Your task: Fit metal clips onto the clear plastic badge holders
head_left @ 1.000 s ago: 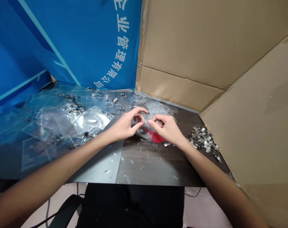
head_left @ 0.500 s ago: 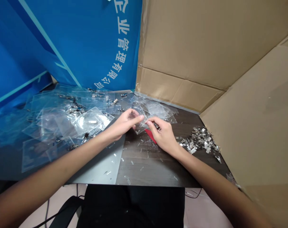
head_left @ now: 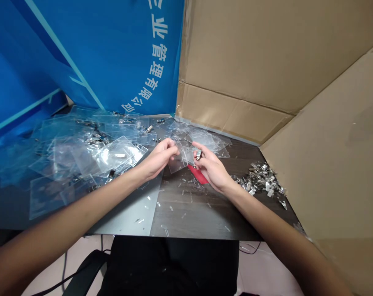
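Left hand [head_left: 162, 159]: near the middle of the frame, finger and thumb look pinched on a clear sleeve, seemingly by its edge so most of it hangs free.
Clear sleeve [head_left: 178, 161]: sticks out to the right of that hand, tilted, in the gap between the two hands.
Right hand [head_left: 211, 169]: just right of the middle, its thumb and fingers closed around a shiny clip, pointing finger stretched out, perhaps to keep a light grip.
Shiny clip [head_left: 199, 154]: near the fingertips, sticking up, maybe so it is easy to turn.
Red thing [head_left: 199, 175]: under the right hand; I can't tell what it is.
Clip pile [head_left: 265, 181]: right side of the worktop [head_left: 205, 222], probably there for the right hand to reach.
Sleeve pile [head_left: 81, 158]: left side, some with clips, perhaps kept apart from the loose clips.
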`<action>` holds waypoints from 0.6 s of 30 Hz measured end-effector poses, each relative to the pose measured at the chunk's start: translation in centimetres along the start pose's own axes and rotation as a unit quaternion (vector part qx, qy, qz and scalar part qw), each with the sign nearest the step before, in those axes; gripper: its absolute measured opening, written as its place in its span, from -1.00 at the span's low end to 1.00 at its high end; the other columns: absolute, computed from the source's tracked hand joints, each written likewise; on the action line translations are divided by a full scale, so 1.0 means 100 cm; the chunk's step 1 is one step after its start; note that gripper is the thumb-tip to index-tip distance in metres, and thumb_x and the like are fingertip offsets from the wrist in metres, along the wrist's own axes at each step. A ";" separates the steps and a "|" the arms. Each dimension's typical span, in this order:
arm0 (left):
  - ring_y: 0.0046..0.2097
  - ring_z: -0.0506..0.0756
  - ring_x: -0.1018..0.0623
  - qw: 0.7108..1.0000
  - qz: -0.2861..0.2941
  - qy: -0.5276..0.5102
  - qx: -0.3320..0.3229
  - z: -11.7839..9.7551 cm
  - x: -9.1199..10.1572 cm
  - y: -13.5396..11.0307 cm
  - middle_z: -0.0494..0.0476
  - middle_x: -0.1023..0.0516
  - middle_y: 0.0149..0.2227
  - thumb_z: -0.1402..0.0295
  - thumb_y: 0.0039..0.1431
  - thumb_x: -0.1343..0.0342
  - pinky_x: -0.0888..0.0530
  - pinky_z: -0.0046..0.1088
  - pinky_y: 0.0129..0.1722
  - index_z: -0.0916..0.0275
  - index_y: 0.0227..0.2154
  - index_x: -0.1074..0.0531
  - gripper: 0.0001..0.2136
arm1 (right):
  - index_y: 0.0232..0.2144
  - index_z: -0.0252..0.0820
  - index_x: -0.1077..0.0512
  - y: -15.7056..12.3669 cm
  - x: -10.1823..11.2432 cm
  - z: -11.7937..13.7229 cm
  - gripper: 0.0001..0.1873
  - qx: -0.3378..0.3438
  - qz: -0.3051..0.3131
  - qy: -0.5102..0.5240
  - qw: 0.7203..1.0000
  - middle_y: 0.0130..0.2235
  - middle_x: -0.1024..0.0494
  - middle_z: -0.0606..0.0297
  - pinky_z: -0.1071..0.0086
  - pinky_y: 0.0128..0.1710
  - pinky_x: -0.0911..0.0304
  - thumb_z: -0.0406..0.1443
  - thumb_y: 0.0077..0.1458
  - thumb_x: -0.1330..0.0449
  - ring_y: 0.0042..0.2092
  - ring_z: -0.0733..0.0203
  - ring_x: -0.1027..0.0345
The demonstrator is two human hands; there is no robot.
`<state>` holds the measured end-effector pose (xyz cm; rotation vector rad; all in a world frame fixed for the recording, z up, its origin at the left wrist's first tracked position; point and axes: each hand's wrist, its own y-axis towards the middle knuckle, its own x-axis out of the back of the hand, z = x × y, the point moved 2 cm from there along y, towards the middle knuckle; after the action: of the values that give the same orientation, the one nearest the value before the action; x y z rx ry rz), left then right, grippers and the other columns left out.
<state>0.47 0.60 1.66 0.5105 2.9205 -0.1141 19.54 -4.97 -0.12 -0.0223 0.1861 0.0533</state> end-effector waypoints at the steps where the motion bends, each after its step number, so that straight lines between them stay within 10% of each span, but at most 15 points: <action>1: -0.32 0.01 -0.34 1.000 0.004 0.006 0.006 0.001 0.000 0.000 -0.01 -0.39 -0.34 0.42 -0.07 -0.25 -0.28 -0.43 -0.31 0.20 -0.37 -0.36 -0.80 | 0.27 -0.02 -0.48 0.000 -0.001 -0.001 -0.29 -0.007 0.007 0.028 1.000 -0.13 -0.44 0.36 0.30 -0.17 -0.36 -0.41 0.04 -0.32 -0.27 0.26 -0.28; 9: -0.12 0.14 -0.53 0.996 0.043 0.074 -0.015 0.011 0.001 0.000 0.24 -0.49 0.16 0.42 0.03 -0.17 -0.56 -0.32 -0.22 0.11 0.22 -0.50 -0.39 | 0.19 -0.13 -0.62 0.000 0.001 -0.001 -0.22 0.010 0.034 0.090 0.995 -0.13 -0.52 0.34 0.29 0.09 -0.51 -0.11 -0.06 -0.70 -0.15 0.26 -0.52; 18: 0.48 0.38 -0.37 0.978 0.102 0.150 -0.099 0.018 0.004 0.002 0.37 -0.22 0.50 0.37 0.23 -0.10 -0.48 0.14 0.34 0.00 0.47 -0.19 -0.28 | 0.05 -0.14 -0.72 -0.001 0.002 0.005 -0.43 0.032 0.023 -0.022 0.999 -0.29 -0.44 0.39 0.33 -0.21 -0.39 -0.06 0.01 -0.59 -0.30 0.29 -0.31</action>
<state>0.43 0.78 -0.22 0.8532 3.0930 0.3036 19.87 -5.00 0.31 0.0460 0.1437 0.0946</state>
